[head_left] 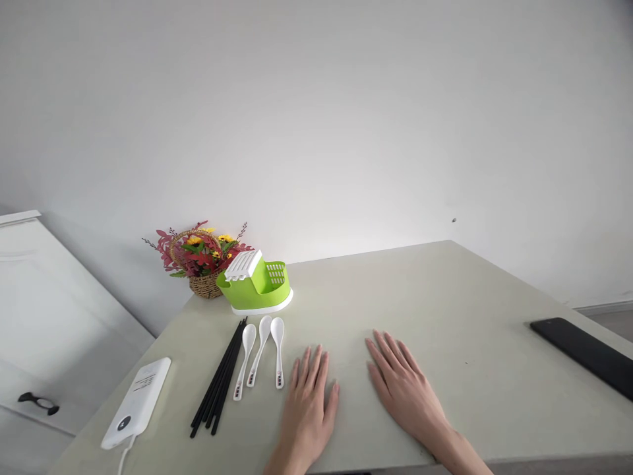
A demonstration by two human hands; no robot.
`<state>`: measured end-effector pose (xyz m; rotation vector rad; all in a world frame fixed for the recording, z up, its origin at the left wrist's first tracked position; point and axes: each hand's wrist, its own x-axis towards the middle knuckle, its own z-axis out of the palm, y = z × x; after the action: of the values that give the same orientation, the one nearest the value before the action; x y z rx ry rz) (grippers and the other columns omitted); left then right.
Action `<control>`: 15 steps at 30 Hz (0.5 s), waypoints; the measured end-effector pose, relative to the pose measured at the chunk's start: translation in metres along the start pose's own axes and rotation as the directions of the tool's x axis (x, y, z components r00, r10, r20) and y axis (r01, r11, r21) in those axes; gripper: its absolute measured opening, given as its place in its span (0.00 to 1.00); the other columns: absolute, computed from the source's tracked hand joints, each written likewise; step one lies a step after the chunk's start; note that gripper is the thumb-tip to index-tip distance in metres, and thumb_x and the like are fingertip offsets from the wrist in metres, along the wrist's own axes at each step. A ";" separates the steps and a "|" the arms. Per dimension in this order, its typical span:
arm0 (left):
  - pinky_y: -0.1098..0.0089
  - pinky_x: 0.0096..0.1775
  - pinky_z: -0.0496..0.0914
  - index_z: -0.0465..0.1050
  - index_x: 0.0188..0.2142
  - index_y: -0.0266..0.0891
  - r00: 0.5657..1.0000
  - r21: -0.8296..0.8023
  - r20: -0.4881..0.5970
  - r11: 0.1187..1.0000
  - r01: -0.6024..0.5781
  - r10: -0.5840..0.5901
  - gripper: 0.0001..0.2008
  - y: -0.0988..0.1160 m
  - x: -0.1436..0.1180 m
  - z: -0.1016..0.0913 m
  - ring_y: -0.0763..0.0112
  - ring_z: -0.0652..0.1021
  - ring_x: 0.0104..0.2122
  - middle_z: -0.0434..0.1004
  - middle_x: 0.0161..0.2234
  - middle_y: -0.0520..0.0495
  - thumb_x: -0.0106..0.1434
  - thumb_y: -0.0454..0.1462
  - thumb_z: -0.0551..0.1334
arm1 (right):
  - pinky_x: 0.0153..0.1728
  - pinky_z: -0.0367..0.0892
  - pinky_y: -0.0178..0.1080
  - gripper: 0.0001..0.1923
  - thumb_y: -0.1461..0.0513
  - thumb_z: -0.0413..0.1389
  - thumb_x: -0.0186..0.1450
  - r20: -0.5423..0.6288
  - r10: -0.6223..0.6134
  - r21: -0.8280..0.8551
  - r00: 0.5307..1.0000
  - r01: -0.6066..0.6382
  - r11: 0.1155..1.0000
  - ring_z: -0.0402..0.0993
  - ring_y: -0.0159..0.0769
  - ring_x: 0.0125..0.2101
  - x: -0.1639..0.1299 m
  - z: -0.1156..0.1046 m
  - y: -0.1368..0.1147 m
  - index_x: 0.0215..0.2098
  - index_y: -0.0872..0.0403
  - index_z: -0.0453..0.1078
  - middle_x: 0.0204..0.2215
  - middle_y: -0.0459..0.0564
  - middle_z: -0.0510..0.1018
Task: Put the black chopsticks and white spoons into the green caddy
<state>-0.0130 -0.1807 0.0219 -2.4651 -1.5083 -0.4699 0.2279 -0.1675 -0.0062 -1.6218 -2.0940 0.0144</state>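
My left hand [307, 410] lies flat on the table [356, 297], palm down, fingers stretched out and holding nothing. Farther right, my right hand [408, 392] rests the same way, its fingers spread on the bare tabletop. Just left of my left hand are three white spoons: one [277, 349], another [260, 349] and a third [245, 359], bowls pointing away from me. Beside them lies a bundle of black chopsticks [221, 379]. Behind the spoons stands a green and white utensil holder [254, 290] with a slotted white top and a perforated basket.
A wicker basket [205, 286] of artificial flowers [202, 254] stands at the back left corner. A white power bank [137, 402] with a cable lies at the left edge. A black phone-like slab [586, 353] lies along the right edge. A white cabinet [59, 330] stands left.
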 end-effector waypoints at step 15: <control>0.48 0.66 0.63 0.39 0.75 0.49 1.000 -0.030 0.009 0.999 0.026 -0.026 0.33 0.001 0.000 0.001 0.54 0.57 0.71 0.54 0.72 0.48 0.75 0.44 0.51 | 0.71 0.52 0.54 0.34 0.47 0.39 0.76 0.027 0.046 0.035 0.999 -0.047 0.998 0.47 0.46 0.72 0.000 -0.001 -0.001 0.74 0.53 0.49 0.73 0.49 0.52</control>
<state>-0.0116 -0.1812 0.0211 -2.4766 -1.5494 -0.4903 0.2273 -0.1678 -0.0051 -1.6578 -2.0629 0.0882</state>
